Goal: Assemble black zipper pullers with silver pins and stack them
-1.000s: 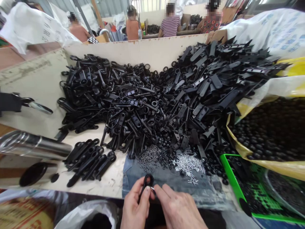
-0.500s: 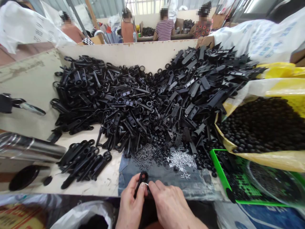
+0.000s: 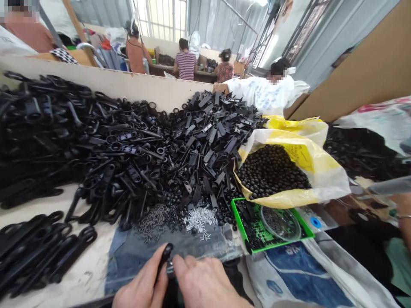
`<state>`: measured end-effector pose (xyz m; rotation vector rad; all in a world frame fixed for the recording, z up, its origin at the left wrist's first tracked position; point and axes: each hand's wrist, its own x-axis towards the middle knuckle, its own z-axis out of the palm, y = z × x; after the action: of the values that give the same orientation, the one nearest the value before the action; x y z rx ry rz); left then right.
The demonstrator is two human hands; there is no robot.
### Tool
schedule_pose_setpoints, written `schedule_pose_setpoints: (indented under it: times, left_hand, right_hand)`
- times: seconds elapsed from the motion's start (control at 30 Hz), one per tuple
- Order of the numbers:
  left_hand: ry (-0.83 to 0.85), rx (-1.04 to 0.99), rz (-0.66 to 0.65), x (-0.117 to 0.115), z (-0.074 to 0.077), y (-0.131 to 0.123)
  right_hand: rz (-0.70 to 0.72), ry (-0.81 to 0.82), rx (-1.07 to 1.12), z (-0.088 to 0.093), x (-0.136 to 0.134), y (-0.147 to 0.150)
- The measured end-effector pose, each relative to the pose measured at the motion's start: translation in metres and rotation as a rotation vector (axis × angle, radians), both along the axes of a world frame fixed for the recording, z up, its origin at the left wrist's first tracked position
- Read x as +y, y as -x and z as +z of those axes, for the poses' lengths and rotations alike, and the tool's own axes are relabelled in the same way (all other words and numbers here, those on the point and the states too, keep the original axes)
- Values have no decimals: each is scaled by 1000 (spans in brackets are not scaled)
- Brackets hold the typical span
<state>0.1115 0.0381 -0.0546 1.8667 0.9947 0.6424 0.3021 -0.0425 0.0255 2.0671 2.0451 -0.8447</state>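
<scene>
My left hand [image 3: 143, 280] is closed around a black plastic handle part [image 3: 166, 253], whose rounded end sticks up between thumb and fingers. My right hand [image 3: 204, 280] presses up against it from the right, fingers curled together; what they grip, if anything, is hidden. Just beyond the hands, on a dark cloth [image 3: 125, 256], lie a heap of small silver pins [image 3: 201, 219] and a heap of small dark grey screw-like pieces [image 3: 152, 220]. To the left, several similar black handle parts [image 3: 41, 252] lie side by side on the pale tabletop.
A large pile of black plastic parts [image 3: 128, 145] covers the table behind. On the right stand a yellow-white sack [image 3: 330, 171] of black balls and a green tray [image 3: 242, 231] holding a clear bowl [image 3: 297, 233]. A person's arm [image 3: 403, 209] shows at the right edge; others sit behind.
The view has swung right, so the piles sit further left and the person's arm at the right appears. The black part in my left hand now shows its end more edge-on.
</scene>
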Motion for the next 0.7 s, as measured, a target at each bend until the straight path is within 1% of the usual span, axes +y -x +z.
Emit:
schedule_pose_setpoints:
  times: [0.03,0.07,0.13,0.17,0.2,0.23,0.27,0.3,0.33,0.37,0.43,0.5,0.6,0.7]
  left_hand:
    - [-51,39,91,5,3,4]
    - [-108,92,217,10,7,9]
    - [-175,218,458,21,14,17]
    - [-147,246,499,25,18,18]
    - [-83,215,443,26,23,16]
    - [-26,130,395,26,28,9]
    - [52,29,393,24,34,-1]
    - [167,-73,400,21,39,-13]
    - [314,-167,415,18,44,-25]
    - [456,-260,428,16,47,-37]
    - [692,-420,455,13,52,-54]
    - [859,-550,482,13,52,-60]
    - [1006,-684,502,14,49,-57]
    - [1019,-715,516,13,45,-50]
  right_hand:
    - [5,-19,-11,-3,-7,-3]
    - [8,-60,-4,-6,-15,-9]
    - [-37,-194,36,-8,-27,-28]
    - [-86,-271,91,-5,-28,-41]
    - [-161,-347,126,-2,-26,-55]
    - [-253,-415,134,3,-19,-69]
    - [-328,-465,121,7,-9,-81]
    - [-408,-500,77,10,4,-91]
    - [-453,-529,24,11,18,-98]
    - [-451,-547,-16,10,31,-103]
    - [-386,-559,-42,3,54,-104]
    - [-306,-553,-27,-8,67,-101]
    - [-257,-538,7,-22,73,-100]
    - [-263,-550,62,-21,68,-110]
